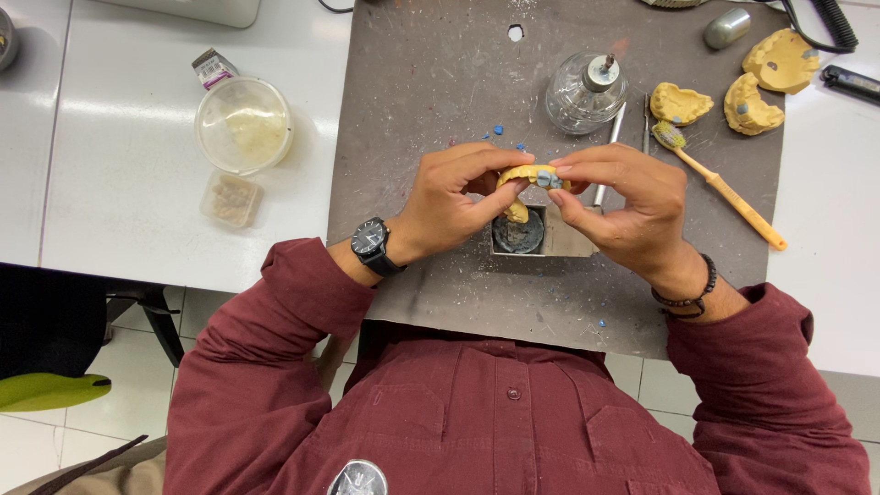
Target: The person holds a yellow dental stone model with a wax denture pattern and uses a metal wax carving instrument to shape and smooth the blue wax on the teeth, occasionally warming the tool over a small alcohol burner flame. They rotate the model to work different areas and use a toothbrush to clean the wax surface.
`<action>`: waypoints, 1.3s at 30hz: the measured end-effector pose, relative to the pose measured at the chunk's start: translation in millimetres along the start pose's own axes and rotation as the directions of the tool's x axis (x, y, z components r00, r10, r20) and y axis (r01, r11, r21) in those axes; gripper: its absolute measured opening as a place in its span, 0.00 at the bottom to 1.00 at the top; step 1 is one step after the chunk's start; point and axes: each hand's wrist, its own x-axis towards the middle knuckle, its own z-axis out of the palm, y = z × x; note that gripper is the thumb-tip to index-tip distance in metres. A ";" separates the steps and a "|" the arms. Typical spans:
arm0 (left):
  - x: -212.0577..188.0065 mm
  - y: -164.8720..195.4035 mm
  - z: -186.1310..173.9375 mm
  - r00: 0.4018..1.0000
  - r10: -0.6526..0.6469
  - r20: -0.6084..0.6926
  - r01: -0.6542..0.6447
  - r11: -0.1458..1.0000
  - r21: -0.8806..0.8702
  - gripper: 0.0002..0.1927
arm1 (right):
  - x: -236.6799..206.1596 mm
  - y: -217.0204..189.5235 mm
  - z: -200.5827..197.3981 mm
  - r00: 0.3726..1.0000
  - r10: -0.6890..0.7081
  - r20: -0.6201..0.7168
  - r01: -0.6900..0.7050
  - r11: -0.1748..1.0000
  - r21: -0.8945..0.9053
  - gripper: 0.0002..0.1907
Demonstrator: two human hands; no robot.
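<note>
Both hands hold a yellow dental cast (pixel 530 174) with grey-blue wax on it, above a small square metal tray (pixel 555 240) with a dark round dish. My left hand (pixel 454 194), with a black wristwatch, pinches the cast's left end. At the cast's right end, where the wax sits, are the fingertips of my right hand (pixel 628 206), which wears a beaded bracelet. A second yellow piece hangs just below the cast, between my hands.
A grey work mat (pixel 431 82) carries a lit glass spirit lamp (pixel 587 90), thin metal instruments (pixel 609 151), a yellow toothbrush (pixel 724 188) and three more yellow casts (pixel 753 105). A clear lidded tub (pixel 244 125) and a small box (pixel 231 199) stand left on the white bench.
</note>
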 end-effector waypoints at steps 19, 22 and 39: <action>0.7 7.3 -13.2 0.833 0.544 0.104 -0.540 0.757 0.368 0.20 | -13.6 -5.4 5.7 0.998 -0.024 -0.060 0.039 0.964 0.264 0.24; 1.9 6.0 -15.2 0.776 0.615 0.139 -0.614 0.689 0.385 0.19 | -10.8 -11.0 2.5 0.986 -0.155 -0.067 0.161 0.982 0.096 0.25; -1.7 7.5 -20.8 0.679 0.707 0.199 -0.718 0.581 0.384 0.19 | -7.0 -26.5 -1.1 0.944 -0.327 -0.038 0.320 0.939 -0.126 0.26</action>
